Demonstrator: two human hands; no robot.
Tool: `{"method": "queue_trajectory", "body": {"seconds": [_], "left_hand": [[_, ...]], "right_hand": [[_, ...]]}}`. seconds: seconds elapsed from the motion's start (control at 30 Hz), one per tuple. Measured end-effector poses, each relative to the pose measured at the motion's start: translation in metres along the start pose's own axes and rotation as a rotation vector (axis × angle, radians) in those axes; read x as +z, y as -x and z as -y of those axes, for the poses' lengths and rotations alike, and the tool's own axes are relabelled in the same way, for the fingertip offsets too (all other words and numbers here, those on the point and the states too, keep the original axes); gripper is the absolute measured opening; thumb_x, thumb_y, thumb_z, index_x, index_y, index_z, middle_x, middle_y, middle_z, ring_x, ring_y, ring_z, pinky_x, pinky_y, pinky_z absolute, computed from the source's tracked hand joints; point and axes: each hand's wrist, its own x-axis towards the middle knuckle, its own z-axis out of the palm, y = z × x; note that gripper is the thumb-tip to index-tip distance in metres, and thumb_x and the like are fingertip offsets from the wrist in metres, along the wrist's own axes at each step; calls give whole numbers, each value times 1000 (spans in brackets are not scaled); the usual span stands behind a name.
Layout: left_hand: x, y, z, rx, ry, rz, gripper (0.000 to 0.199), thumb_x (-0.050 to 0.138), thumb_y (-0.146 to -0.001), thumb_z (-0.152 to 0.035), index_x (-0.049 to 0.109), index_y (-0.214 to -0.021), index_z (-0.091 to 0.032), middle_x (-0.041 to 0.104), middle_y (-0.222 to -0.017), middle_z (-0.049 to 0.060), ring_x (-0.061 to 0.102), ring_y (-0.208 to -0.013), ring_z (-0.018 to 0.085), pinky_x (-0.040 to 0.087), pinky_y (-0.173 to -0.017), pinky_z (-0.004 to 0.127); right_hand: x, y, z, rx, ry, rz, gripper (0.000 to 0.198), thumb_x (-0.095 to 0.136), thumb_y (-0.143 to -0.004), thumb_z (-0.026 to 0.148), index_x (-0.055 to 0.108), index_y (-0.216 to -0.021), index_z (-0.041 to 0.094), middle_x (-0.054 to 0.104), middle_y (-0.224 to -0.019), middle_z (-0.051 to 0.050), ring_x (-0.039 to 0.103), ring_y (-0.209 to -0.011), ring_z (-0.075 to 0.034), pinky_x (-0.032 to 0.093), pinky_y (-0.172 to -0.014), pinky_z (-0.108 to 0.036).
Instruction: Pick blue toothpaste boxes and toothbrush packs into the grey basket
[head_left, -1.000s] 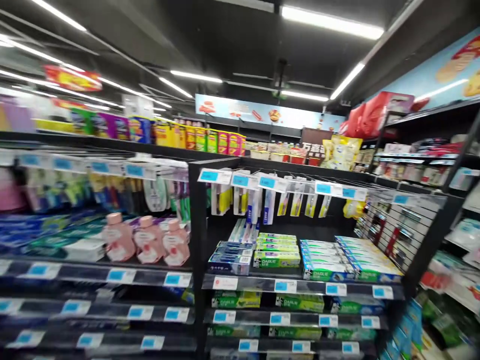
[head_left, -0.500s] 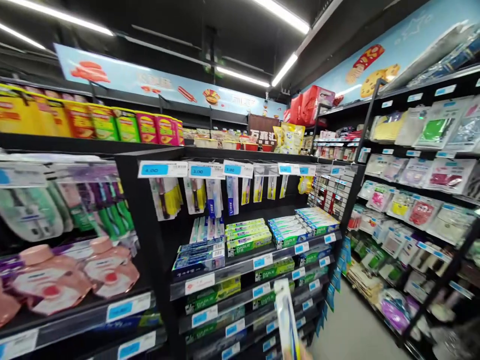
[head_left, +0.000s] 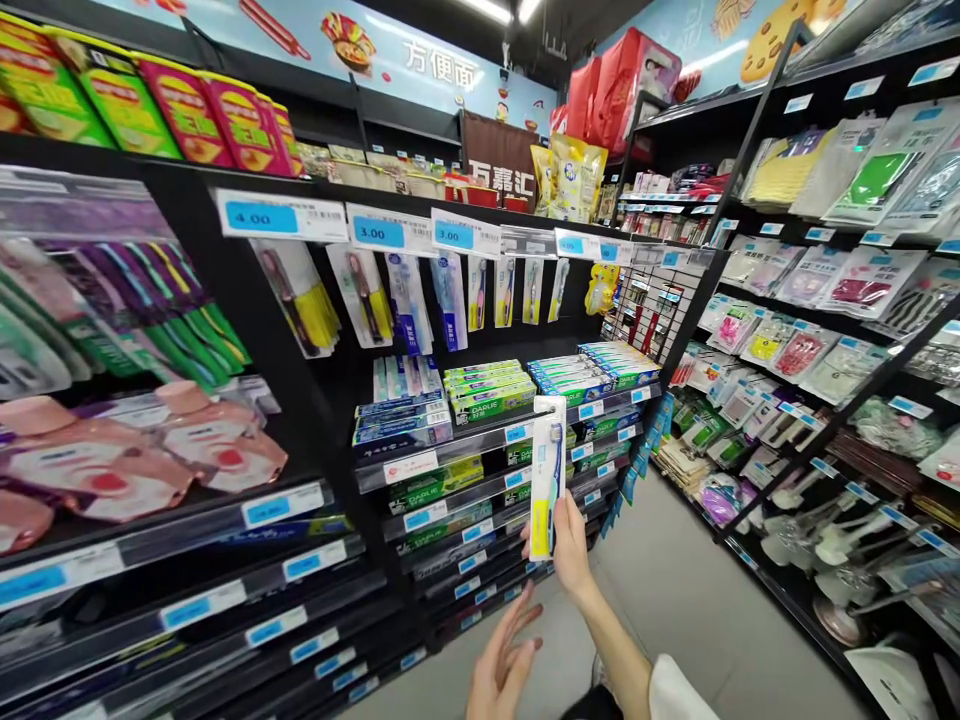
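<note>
A packaged toothbrush (head_left: pixel 545 490), in a white and yellow blister pack with a blue brush showing through, stands nearly upright in front of the shelves. My right hand (head_left: pixel 571 540) grips the lower part of the pack, thumb along its right edge and other fingers behind it. Lower and to the left, my left hand (head_left: pixel 504 660) is held in the air with its fingers apart and touches nothing. Beyond the pack, toothpaste boxes (head_left: pixel 491 400) lie stacked on a shelf. Above them hang packaged toothbrushes (head_left: pixel 409 300) on hooks under price tags.
Pink bottles (head_left: pixel 217 450) stand on the left shelf below hanging brushes. Canisters (head_left: pixel 232 125) line the upper shelf. On the right, a tall rack (head_left: pixel 739 420) carries many bagged goods and kitchen tools. Grey floor (head_left: pixel 652 560) runs between the shelves.
The view has tilted downward. The toothbrush pack, low in the picture before, now shows whole in my right hand. My left hand has come into view at the bottom.
</note>
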Motion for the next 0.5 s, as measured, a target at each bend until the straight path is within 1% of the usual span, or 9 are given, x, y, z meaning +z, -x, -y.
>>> {"method": "queue_trajectory", "body": {"seconds": [0.1, 0.17, 0.3, 0.4, 0.5], "left_hand": [[3, -2, -6, 43, 39, -24, 66, 55, -91, -65, 50, -149, -35, 38, -165, 7, 45, -146, 36, 59, -101, 40], [8, -2, -6, 54, 38, -18, 64, 54, -92, -64, 50, -149, -35, 36, -166, 6, 42, -148, 36, 58, -102, 40], [12, -3, -1, 35, 34, 28, 61, 55, -91, -64, 58, -143, -33, 39, -164, 6, 42, -147, 37, 59, -102, 41], [10, -6, 2, 5, 38, 24, 60, 57, -89, -66, 61, -140, -34, 42, -163, 6, 44, -146, 37, 60, -101, 42], [8, -10, 4, 21, 27, 13, 59, 57, -88, -68, 64, -136, -34, 45, -161, 6, 47, -143, 37, 59, -101, 43]], "right_hand": [[-4, 0, -1, 3, 10, -19, 48, 44, -96, 69, 48, -106, 23, 66, -69, 1, 59, -45, -14, 43, -41, -24], [-6, -2, -1, 8, 13, -28, 47, 45, -96, 70, 48, -106, 23, 66, -69, 1, 59, -45, -14, 42, -41, -24], [-6, -7, 0, 8, 1, -20, 48, 46, -96, 69, 48, -110, 23, 66, -69, 1, 59, -45, -14, 41, -41, -24], [-6, -13, 1, 9, -12, -27, 51, 47, -95, 69, 48, -116, 22, 67, -69, 1, 60, -46, -15, 42, -42, -25], [-8, -21, 4, -11, -19, -26, 51, 48, -95, 68, 48, -119, 22, 66, -68, 1, 63, -51, -18, 43, -43, -26]]}}
